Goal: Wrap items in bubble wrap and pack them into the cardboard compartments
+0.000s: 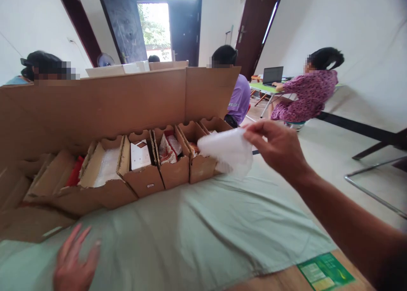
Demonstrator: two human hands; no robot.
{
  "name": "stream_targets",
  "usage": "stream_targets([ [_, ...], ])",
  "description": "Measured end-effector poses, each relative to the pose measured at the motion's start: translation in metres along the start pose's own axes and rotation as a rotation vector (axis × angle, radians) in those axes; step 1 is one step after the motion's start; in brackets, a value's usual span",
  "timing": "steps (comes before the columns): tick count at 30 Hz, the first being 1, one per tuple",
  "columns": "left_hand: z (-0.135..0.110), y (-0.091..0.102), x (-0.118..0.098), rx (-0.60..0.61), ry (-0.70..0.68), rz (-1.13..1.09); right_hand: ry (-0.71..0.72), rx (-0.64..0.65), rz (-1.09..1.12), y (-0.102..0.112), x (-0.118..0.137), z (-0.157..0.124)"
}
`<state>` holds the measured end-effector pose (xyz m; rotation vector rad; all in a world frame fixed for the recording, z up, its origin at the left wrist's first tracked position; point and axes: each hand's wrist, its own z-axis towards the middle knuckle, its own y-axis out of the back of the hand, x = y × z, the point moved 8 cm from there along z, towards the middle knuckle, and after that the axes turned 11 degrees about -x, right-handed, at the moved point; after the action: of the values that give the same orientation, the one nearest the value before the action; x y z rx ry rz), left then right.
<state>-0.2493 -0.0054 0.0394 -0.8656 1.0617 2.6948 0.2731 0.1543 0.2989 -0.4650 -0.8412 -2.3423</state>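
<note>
Between the fingertips of my right hand (275, 151) hangs a translucent white plastic bag (227, 149), smeared a little by motion. It is in front of the rightmost cardboard bins, and I cannot tell whether anything is inside it. My left hand (76, 259) is low on the left, its fingers spread, above the pale green cloth (149, 244) and holding nothing. A row of cardboard bins (173, 176) stands on the cloth. Among their contents are a white box (140, 154), a red patterned packet (167, 149), clear plastic wrap (108, 166) and something red (75, 171).
A tall cardboard panel (133, 98) rises behind the bins. A green printed sheet (326, 272) lies at the front right. Beyond, one person (305, 92) sits at a laptop (272, 76), another wears a purple shirt (240, 94). A metal-framed chair (372, 185) stands at right.
</note>
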Motion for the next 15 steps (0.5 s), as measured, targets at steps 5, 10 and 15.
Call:
stream_targets([
  [5, -0.028, -0.047, -0.158, 0.359, -0.004, -0.455, -0.008, 0.408, 0.327, -0.038, 0.07, -0.109],
  [10, -0.065, -0.079, -0.175, 0.745, 0.468, -0.613, 0.147, 0.682, 0.284, -0.083, 0.085, -0.126],
  [15, -0.058, -0.077, -0.123, 0.702, 0.629, -0.555, 0.39, 0.667, -0.385, -0.127, 0.03, -0.027],
])
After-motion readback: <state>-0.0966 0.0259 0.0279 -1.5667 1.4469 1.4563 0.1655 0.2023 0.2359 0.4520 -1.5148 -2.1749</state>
